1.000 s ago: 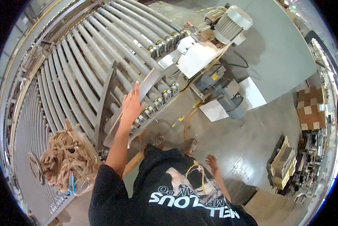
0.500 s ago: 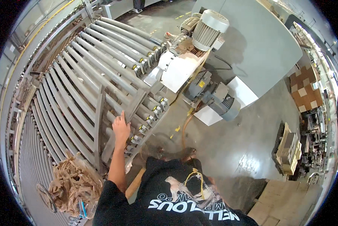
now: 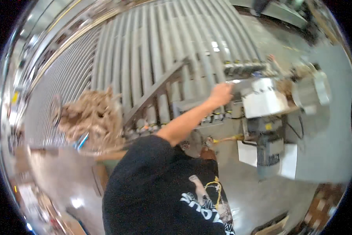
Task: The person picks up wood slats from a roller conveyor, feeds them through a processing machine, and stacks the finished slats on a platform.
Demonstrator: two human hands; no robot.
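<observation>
My left arm reaches out over the edge of a roller conveyor (image 3: 156, 51). My left hand (image 3: 222, 94) is at the ends of the rollers, beside a white machine cover (image 3: 264, 98). Motion smears its fingers, so their grip does not show. A grey metal piece (image 3: 240, 86) lies just past the fingertips; whether they touch it I cannot tell. To the left of the hand, a long dark metal bar (image 3: 156, 91) slants across the rollers. My right hand is out of view.
A heap of crumpled brown plastic wrap (image 3: 91, 117) sits left on the rollers, with a blue item (image 3: 82, 141) at its front. On the right stand a grey motor (image 3: 270, 152) and a large grey panel (image 3: 329, 152). A black cable (image 3: 300, 129) hangs near the motor.
The view has swung left, so the conveyor and motors appear further right. My left hand has moved from above the slanted bar and grey plate toward the white machine cover.
</observation>
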